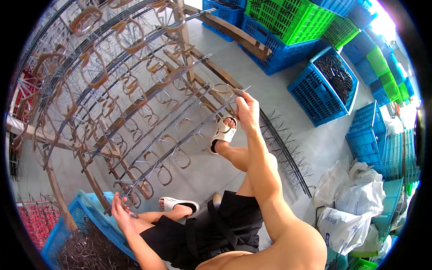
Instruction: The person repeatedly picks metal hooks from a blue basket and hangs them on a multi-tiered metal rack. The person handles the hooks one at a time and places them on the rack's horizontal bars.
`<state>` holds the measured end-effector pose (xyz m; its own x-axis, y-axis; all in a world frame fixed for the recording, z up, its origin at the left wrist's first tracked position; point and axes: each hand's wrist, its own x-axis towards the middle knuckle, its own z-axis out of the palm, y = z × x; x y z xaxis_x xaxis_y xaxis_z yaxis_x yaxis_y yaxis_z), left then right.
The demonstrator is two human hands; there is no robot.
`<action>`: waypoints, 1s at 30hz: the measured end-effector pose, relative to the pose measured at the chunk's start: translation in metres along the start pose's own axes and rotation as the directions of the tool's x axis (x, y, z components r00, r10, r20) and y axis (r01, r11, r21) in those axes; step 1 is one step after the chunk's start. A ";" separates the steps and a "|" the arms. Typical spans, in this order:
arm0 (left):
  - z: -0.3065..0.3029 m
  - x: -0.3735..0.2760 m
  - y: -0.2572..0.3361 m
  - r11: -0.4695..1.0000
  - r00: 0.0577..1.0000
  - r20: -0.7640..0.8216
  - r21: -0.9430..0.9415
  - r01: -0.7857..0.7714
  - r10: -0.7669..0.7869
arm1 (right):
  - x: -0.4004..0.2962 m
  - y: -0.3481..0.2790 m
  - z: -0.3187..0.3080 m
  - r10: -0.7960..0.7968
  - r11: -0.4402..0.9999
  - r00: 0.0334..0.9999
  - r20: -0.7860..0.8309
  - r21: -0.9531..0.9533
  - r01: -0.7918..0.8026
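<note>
Rows of brown eyeglass frames [163, 174] hang from metal rods with wire hooks on a wooden rack [92, 179]. My right hand [247, 109] is closed at the far end of the nearest rod [189, 136], by a brown eyeglass frame [222, 88]; whether the fingers grip the rod or the frame is unclear. At the rod's other end my left hand [122, 212] is raised, fingers up, beside several brown frames [130, 195]. Its fingers are partly hidden by the frames, so its hold cannot be told.
A blue crate [116, 233] of dark frames stands at the lower left. Rods with bare hooks [287, 153] lie on the floor at right. Beyond are a blue crate of black parts [317, 98], stacked green crates [290, 23] and white sacks [351, 216].
</note>
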<state>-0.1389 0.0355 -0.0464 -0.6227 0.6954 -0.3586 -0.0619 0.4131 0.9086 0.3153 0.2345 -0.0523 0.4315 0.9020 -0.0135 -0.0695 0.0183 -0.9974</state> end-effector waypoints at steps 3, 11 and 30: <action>0.003 -0.006 -0.005 0.994 0.998 -0.035 -0.100 -0.048 0.044 | -0.002 0.001 0.001 0.039 0.976 0.998 0.048 0.214 -0.048; 0.005 -0.006 -0.007 0.993 0.997 -0.026 -0.097 -0.071 0.069 | -0.002 0.000 0.011 -0.014 0.979 1.000 -0.020 0.202 0.018; -0.006 0.000 -0.008 0.997 0.997 0.020 0.013 -0.080 0.080 | -0.016 -0.011 0.026 -0.099 0.971 0.982 0.158 -0.201 0.130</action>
<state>-0.1436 0.0286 -0.0521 -0.6099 0.7379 -0.2890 -0.0017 0.3635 0.9316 0.2860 0.2310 -0.0388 0.2887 0.9526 0.0963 0.1696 0.0481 -0.9843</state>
